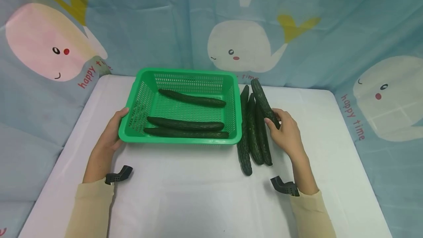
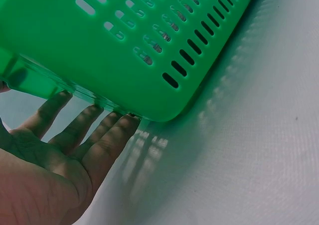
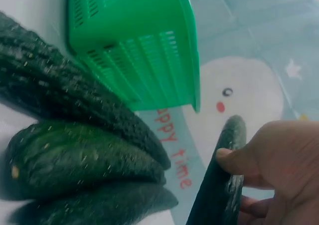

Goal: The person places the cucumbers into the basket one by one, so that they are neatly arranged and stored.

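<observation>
My right hand [image 1: 286,132] pinches the lower end of a dark green cucumber [image 1: 263,100], which slants away to the upper left above other cucumbers. Three more cucumbers [image 1: 253,135] lie side by side along the right of a green plastic basket [image 1: 180,141]; the right wrist view shows them close up. Inside the basket are three cucumbers: one [image 1: 195,99] towards the back, two [image 1: 185,124] along the front wall. At the basket's left end, my left hand [image 1: 110,131] touches the wall with straight, spread fingers [image 2: 109,140], its thumb mostly hidden in the left wrist view.
A white cloth-covered table [image 1: 185,194] extends in front of the basket. Behind it and at both sides hangs a light blue curtain [image 1: 158,28] printed with whales. A black wrist camera [image 1: 285,186] sits on each wrist, below beige sleeves.
</observation>
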Demonstrator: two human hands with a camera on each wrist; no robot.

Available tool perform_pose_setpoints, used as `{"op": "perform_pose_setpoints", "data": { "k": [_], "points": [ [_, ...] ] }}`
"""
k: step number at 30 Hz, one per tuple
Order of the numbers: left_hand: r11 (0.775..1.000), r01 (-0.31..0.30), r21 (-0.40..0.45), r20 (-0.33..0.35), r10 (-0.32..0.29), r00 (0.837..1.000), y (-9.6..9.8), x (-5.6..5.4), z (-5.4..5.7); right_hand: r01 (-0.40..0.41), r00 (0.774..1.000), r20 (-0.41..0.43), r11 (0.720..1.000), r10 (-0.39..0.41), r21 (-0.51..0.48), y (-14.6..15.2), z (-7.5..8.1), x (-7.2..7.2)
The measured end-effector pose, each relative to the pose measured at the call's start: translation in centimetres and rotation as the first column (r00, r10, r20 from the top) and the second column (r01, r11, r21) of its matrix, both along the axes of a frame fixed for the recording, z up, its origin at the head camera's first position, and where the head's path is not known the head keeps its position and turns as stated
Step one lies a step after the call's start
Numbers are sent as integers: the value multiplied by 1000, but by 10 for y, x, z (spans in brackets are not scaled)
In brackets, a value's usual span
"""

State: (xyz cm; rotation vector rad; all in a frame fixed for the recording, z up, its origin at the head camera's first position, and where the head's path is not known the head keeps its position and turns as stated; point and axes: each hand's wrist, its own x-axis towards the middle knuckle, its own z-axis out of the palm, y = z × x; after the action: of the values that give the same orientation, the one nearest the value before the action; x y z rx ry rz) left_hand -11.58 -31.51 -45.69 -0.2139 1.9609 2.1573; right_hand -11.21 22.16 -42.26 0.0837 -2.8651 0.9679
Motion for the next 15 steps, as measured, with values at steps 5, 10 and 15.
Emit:
{"op": "perform_pose_setpoints", "data": {
  "k": [5, 10, 15],
  "points": [
    [1000, -21, -17, -16, 21, 1000, 0, 0, -2, -43, 998, -48, 999, 43, -2, -11, 11, -6],
    [1000, -20, -10, -14, 19, 1000, 0, 0, -1, -86, 993, -84, 996, 85, -2, -23, 24, -11],
    [1000, -20, -16, -11, 20, 1000, 1, 0, -2, -138, 988, -68, 990, 136, -29, -34, 36, -17]
  ]
}}
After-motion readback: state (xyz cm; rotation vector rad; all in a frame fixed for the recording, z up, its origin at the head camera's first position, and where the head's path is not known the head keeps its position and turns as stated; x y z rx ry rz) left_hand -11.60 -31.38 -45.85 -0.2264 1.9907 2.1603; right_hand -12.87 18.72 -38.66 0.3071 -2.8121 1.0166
